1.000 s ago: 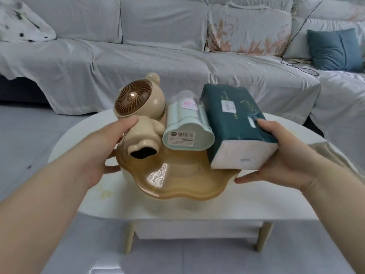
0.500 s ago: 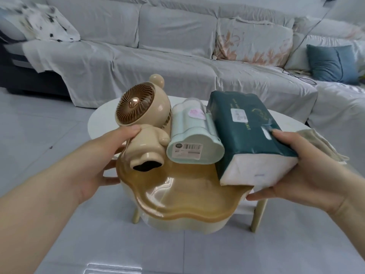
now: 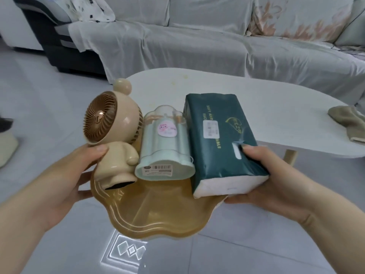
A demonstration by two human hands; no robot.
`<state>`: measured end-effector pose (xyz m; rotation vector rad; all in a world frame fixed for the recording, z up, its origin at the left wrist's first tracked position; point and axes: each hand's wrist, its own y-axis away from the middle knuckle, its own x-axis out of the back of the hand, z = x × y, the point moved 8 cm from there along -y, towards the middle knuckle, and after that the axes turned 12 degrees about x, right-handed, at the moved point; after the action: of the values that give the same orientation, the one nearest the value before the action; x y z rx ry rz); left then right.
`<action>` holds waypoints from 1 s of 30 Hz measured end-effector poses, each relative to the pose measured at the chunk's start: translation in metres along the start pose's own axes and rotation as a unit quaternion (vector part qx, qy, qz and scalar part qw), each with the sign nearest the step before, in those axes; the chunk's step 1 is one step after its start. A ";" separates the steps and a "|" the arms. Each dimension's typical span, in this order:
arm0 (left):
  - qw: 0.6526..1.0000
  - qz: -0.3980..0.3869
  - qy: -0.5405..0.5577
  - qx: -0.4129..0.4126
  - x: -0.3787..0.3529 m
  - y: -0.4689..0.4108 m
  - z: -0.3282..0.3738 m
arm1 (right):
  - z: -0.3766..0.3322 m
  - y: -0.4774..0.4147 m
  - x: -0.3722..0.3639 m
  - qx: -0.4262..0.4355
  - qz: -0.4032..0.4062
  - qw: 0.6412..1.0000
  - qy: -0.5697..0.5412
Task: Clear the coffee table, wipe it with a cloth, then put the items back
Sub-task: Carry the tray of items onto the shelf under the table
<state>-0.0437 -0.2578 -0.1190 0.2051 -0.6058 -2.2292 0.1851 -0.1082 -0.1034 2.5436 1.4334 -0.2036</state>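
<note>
An amber scalloped tray (image 3: 158,214) hangs in the air over the floor, held from both sides. On it lie a beige bear-shaped fan (image 3: 110,135), a pale green container (image 3: 166,153) and a dark green tissue pack (image 3: 221,143), all tipped back. My left hand (image 3: 65,178) grips the tray's left rim with its thumb against the fan's body. My right hand (image 3: 276,180) grips the right rim, thumb pressed on the tissue pack. The white oval coffee table (image 3: 246,95) stands behind, with an olive cloth (image 3: 349,123) at its right end.
A grey-covered sofa (image 3: 197,42) runs behind the table, with a floral cushion (image 3: 300,18) on it. A beige object (image 3: 6,147) sits on the tiled floor at the far left. Open floor lies below the tray and to the left.
The tray with its load has come off the table and moved left and toward me, now over the floor. Both hands keep the same grip.
</note>
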 end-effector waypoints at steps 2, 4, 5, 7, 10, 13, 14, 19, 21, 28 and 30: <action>1.000 0.009 -0.011 -0.002 0.018 0.002 -0.015 | 0.011 -0.001 -0.008 -0.019 -0.014 1.000 0.009; 1.000 0.003 -0.018 0.000 0.031 0.004 -0.030 | 0.027 -0.002 -0.014 -0.041 -0.024 0.999 0.017; 1.000 -0.003 -0.017 0.003 0.035 0.005 -0.039 | 0.036 -0.002 -0.017 -0.054 -0.028 0.998 0.015; 1.000 -0.020 -0.012 0.012 0.038 0.001 -0.057 | 0.057 -0.002 -0.022 -0.077 -0.028 0.997 0.007; 0.999 -0.034 -0.011 0.028 0.035 -0.018 -0.090 | 0.090 -0.004 -0.015 -0.100 -0.012 0.995 0.005; 0.998 -0.047 -0.008 0.037 0.021 -0.043 -0.119 | 0.122 -0.007 0.003 -0.115 0.010 0.993 0.005; 0.998 -0.053 -0.010 0.038 0.015 -0.052 -0.128 | 0.132 -0.008 0.010 -0.119 0.017 0.993 0.003; 0.995 -0.088 -0.019 0.053 -0.020 -0.100 -0.159 | 0.170 -0.018 0.050 -0.131 0.073 0.989 -0.015; 0.992 -0.107 -0.021 0.056 -0.037 -0.117 -0.163 | 0.179 -0.022 0.065 -0.128 0.098 0.987 -0.019; 0.981 -0.178 -0.007 0.073 -0.102 -0.141 -0.147 | 0.174 -0.011 0.111 -0.136 0.217 0.965 -0.051; 0.977 -0.198 -0.008 0.075 -0.124 -0.143 -0.143 | 0.169 -0.003 0.126 -0.129 0.243 0.959 -0.062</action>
<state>-0.0082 -0.1362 -0.3194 0.4149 -0.7999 -2.5686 0.2447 -0.0451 -0.2957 2.5146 0.7029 -0.0840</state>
